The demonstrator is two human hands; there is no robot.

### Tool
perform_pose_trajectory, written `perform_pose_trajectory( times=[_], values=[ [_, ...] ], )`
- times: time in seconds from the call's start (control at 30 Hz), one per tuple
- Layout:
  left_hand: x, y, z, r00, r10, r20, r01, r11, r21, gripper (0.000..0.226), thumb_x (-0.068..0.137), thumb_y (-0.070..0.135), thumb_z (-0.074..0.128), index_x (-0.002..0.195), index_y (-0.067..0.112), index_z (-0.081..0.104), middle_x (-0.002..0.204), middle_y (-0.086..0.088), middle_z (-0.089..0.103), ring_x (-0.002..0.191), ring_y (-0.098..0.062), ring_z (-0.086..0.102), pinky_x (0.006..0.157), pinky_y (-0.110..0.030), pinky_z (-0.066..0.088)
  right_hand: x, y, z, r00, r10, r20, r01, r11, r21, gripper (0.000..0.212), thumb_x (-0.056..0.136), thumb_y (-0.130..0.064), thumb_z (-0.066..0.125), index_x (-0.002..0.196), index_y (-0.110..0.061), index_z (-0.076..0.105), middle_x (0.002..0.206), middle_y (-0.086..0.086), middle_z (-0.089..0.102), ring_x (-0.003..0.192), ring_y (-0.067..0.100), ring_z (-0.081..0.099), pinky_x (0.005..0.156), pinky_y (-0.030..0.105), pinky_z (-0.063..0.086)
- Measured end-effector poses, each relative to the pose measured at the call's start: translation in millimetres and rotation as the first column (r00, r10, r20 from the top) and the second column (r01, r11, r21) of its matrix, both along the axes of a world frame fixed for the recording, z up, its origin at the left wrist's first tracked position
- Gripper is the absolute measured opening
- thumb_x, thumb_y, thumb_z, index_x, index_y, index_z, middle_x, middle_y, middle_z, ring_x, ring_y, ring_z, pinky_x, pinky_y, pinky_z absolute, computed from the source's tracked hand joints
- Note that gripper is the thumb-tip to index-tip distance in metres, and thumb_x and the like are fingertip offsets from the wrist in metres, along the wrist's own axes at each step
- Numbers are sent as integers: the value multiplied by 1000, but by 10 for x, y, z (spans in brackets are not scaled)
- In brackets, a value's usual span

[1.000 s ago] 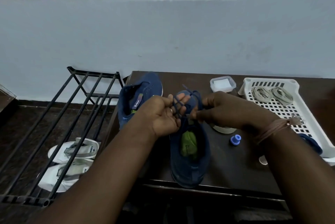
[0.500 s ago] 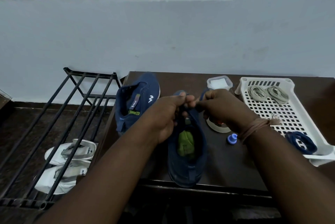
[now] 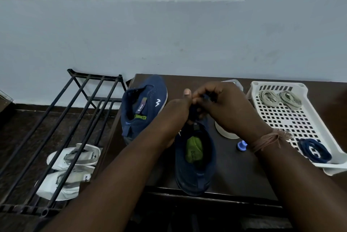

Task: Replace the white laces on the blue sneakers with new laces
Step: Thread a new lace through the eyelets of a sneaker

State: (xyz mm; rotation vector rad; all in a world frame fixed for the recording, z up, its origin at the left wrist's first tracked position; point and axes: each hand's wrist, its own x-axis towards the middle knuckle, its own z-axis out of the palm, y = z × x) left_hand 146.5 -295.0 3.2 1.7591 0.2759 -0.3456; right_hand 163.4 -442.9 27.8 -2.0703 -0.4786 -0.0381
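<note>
Far sneaker (image 3: 144,107) is lying unlaced on the table (image 3: 231,171), waiting its turn. Left hand (image 3: 178,111) and right hand (image 3: 223,107) are meeting over the near sneaker (image 3: 195,158), fingers pinching the dark blue lace (image 3: 195,113) at its upper eyelets, apparently finishing. In the tray (image 3: 277,117), old pale laces (image 3: 279,97) are sitting coiled; a spare blue lace (image 3: 313,150) is remaining.

Both hands, left hand (image 3: 176,111) and right hand (image 3: 225,107), pinch a dark blue lace (image 3: 195,113). They are above the near sneaker (image 3: 195,158) on the table (image 3: 244,171).
</note>
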Motion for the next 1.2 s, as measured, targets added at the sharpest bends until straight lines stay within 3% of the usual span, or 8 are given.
perform_pose_trajectory(
  times=[0.13,0.23,0.4,0.47,0.63,0.83,1.07,1.2],
  values=[
    [-33,-22,44,995,-103,13,103,988,-111,59,107,56,28,90,14,66,71,0,66,70,-16,56,78,-36,45,90,-38,21,990,-131,-49,137,975,172,4,87,-2,71,87,-6,73,66,4,70,59,19,69,60,24,56],
    [-36,4,40,991,-132,3,132,984,-117,48,107,46,40,78,17,64,68,2,57,67,-14,49,73,-33,38,104,-55,-88,972,-210,-107,220,971,90,6,87,0,68,85,-5,71,70,6,71,59,16,70,56,19,53],
    [-38,56,89,991,-46,-127,10,963,-271,41,108,39,37,76,24,57,65,9,53,63,-11,42,62,-30,29,64,38,-329,965,-173,-197,174,985,-16,19,91,2,60,82,-10,73,75,8,73,71,22,72,67,37,62],
    [-37,65,93,987,-30,-159,-23,948,-318,41,108,39,35,76,24,54,65,9,52,61,-11,41,60,-30,27,57,79,-363,967,-177,-183,168,984,-64,23,89,-1,63,81,-19,74,75,0,73,72,16,71,66,34,60],
    [-15,83,85,983,-19,-184,-48,935,-350,42,108,39,34,73,24,52,64,8,52,58,-12,41,59,-32,25,-14,136,-332,923,-185,-337,228,969,92,17,90,-2,67,84,-14,77,77,6,75,74,23,74,65,36,62],
    [-18,74,83,986,-2,-165,-42,965,-258,42,109,37,35,75,23,54,63,8,53,60,-12,43,58,-30,29,-52,117,-224,840,-23,-542,220,928,300,18,90,5,59,92,-3,74,92,27,72,90,42,71,86,54,58],
    [-15,103,104,985,13,-172,-60,960,-273,30,107,35,41,89,21,60,70,4,57,62,-12,49,61,-30,36,-64,-1,-117,767,221,-603,117,875,469,25,90,5,64,115,5,64,99,16,72,93,22,69,94,41,56],
    [-23,136,117,985,-84,-149,35,951,-307,35,107,32,43,77,20,57,68,1,55,67,-14,50,68,-31,40,-50,-55,-135,777,172,-606,135,894,428,23,85,8,68,107,0,66,91,15,74,86,22,72,86,36,58]
  ],
)
